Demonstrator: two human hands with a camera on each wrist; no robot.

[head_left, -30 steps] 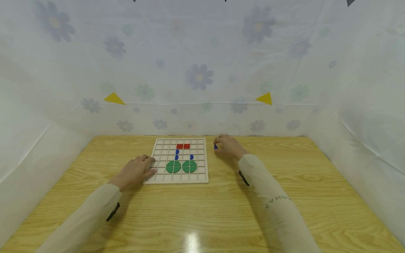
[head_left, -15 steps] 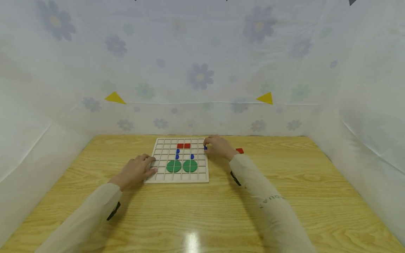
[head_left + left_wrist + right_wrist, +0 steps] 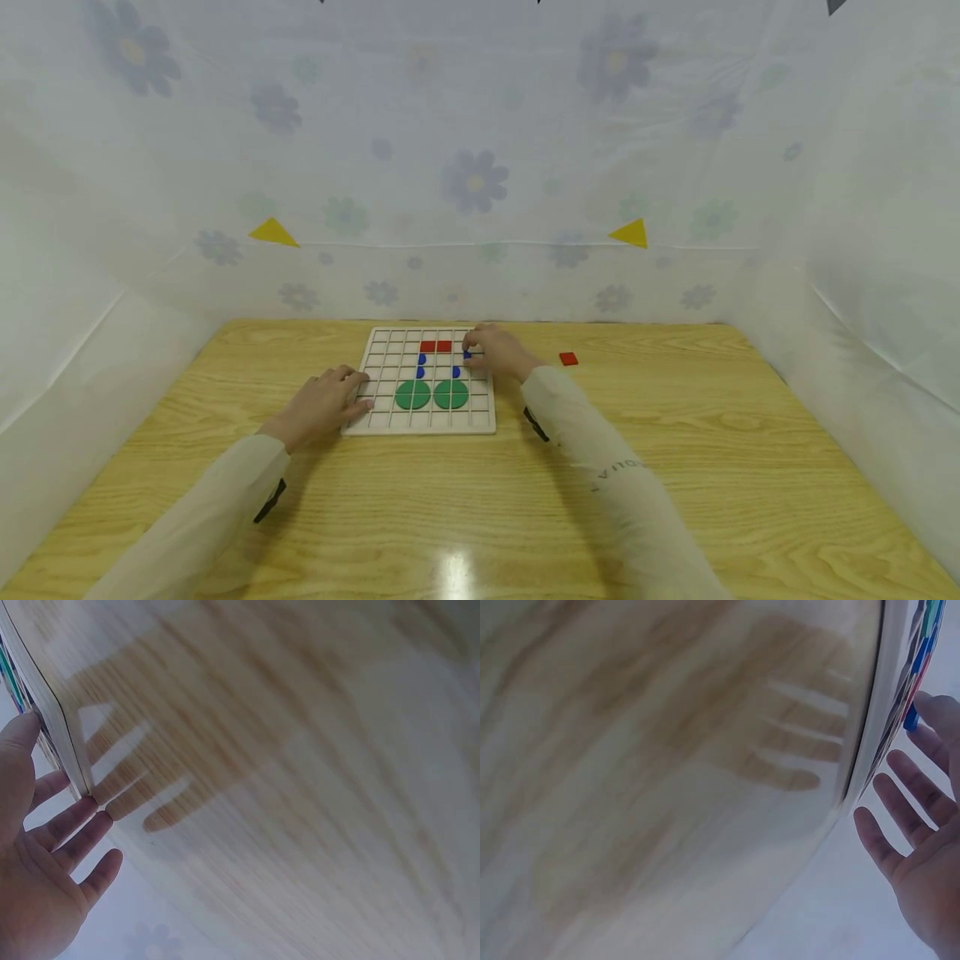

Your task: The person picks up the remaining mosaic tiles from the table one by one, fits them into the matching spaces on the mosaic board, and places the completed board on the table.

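A pale square grid board (image 3: 382, 421) lies on the table, with red squares (image 3: 427, 346) near its far side, blue half-round pieces (image 3: 421, 372) below them, and two green discs (image 3: 412, 395) crossed by grid lines. My left hand (image 3: 318, 404) rests at the board's left edge; in the left wrist view the thumb is on top and fingers touch the rim. Over the board's right part, my right hand (image 3: 501, 350) pinches another small blue piece (image 3: 911, 718) between thumb and forefinger, its other fingers spread. The piece's exact shape is mostly hidden.
One loose red square (image 3: 568, 358) lies on the wooden table (image 3: 450, 508) to the right of my right hand. Yellow triangles (image 3: 628, 233) show on the flowered white curtain (image 3: 480, 275) behind. White sheets also enclose both sides.
My right hand has moved left with the blue piece, from the table beside the board to over the grid. The red square its arm hid is now visible. My left hand stays put.
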